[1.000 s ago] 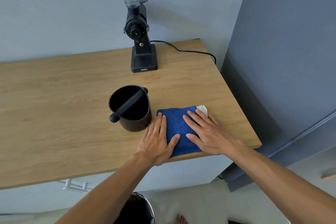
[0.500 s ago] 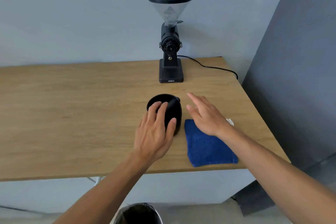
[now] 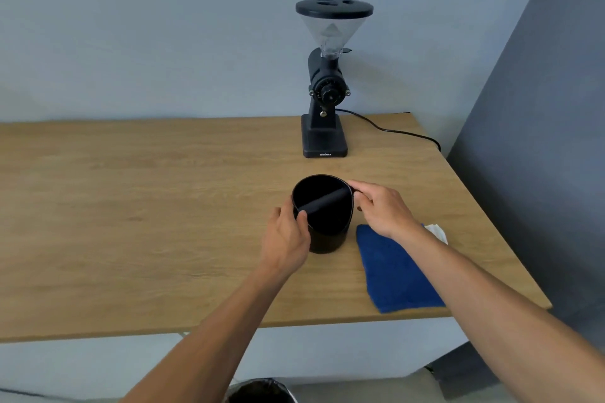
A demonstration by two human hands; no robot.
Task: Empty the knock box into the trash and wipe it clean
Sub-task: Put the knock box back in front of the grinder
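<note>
Knock box [image 3: 322, 213] stands upright on the wooden table [image 3: 131, 206], its inside too dark to read, only the black bar across it showing. Left hand [image 3: 288, 239] clamps the box's near-left wall, thumb over the rim. Right hand [image 3: 381, 208] pinches the far-right rim. Right of the box lies a blue cloth [image 3: 393, 275]. Behind it the grinder [image 3: 325, 82]; base lettering is illegible. Below, a trash bin [image 3: 260, 391], cut off.

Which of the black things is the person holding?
The knock box, the round tub with a bar, gripped by both hands; the tall grinder stands untouched behind it.
</note>
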